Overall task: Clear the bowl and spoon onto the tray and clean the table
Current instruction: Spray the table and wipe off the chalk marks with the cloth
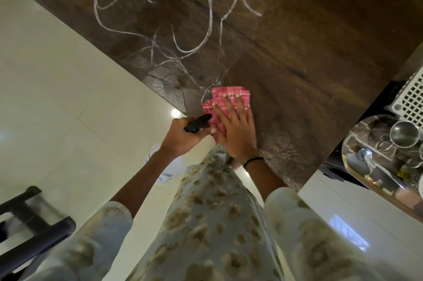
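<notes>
My right hand (235,129) lies flat on a folded pink checked cloth (225,100) at the near edge of the dark wooden table (297,56). Wet white squiggly streaks (174,36) cover the tabletop beyond the cloth. My left hand (183,136) grips the black trigger head of a white spray bottle (169,168), held just off the table edge beside the cloth. At the right a shiny steel tray (366,180) holds a spoon (370,161) and small steel bowls (404,136).
A white perforated basket (409,102) stands behind the tray at the far right. A black chair frame (29,223) is at the lower left over the pale tiled floor (57,74). My patterned sleeves and garment fill the bottom.
</notes>
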The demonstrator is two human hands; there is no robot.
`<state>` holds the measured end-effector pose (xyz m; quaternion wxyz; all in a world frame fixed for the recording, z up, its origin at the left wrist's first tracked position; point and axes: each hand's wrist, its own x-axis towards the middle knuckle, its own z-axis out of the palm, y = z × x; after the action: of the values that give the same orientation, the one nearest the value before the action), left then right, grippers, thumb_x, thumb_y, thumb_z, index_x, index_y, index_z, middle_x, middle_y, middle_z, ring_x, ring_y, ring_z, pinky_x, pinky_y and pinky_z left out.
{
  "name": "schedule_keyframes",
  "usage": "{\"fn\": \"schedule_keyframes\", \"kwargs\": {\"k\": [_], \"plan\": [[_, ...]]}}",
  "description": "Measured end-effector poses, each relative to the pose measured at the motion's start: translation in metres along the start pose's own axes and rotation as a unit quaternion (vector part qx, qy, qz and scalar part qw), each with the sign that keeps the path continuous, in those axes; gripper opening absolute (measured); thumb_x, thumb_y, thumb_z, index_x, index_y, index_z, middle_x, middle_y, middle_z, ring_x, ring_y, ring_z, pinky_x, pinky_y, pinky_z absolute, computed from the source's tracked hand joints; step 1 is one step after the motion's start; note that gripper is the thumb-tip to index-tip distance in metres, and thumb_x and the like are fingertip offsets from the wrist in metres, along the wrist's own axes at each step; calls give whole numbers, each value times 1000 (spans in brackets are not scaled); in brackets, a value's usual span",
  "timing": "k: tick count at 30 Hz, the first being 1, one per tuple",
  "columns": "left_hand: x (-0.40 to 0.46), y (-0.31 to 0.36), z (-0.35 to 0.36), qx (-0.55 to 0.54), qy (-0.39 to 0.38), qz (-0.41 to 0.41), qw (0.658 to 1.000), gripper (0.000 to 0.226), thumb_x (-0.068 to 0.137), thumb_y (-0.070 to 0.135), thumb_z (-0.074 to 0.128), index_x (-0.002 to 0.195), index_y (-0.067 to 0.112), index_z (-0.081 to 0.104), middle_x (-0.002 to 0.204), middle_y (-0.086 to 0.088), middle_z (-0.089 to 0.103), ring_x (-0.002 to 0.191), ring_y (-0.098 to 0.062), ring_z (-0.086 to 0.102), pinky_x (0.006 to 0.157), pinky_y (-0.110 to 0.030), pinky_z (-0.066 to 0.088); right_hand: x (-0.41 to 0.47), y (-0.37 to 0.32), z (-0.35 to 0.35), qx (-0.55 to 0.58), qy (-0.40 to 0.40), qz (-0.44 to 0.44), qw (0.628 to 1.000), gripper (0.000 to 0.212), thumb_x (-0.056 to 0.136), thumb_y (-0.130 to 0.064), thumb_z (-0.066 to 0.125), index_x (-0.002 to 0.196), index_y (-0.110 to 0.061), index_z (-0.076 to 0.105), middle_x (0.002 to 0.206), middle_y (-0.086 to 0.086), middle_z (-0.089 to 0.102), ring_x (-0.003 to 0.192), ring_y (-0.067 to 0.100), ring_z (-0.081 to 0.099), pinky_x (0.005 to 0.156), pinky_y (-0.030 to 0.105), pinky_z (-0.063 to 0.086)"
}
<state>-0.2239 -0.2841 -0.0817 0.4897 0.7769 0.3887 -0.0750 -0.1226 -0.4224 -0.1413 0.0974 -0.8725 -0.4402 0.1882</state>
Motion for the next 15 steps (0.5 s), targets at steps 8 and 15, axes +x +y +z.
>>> {"fn": "schedule_keyframes", "kwargs": {"k": [8, 15], "plan": [[9, -4, -7, 18, 5, -3, 1000, 69, 61, 66, 68, 96, 7, 71, 53, 3, 47, 50, -8, 36, 54, -22, 35, -45, 53, 2, -31, -12, -35, 999, 63, 94, -58, 34, 150, -30, 26, 158, 6, 26, 147, 32, 13, 117, 54, 18], [21, 1, -21, 0, -26, -32, 999, 40, 73, 40, 77, 94, 7, 71, 53, 3, 45, 45, -5, 34, 51, -16, 32, 6, 14, -4, -7, 29, 88, 996, 61, 94, -54, 34, 150, -29, 29, 158, 5, 25, 147, 34, 14, 117, 52, 14]]}}
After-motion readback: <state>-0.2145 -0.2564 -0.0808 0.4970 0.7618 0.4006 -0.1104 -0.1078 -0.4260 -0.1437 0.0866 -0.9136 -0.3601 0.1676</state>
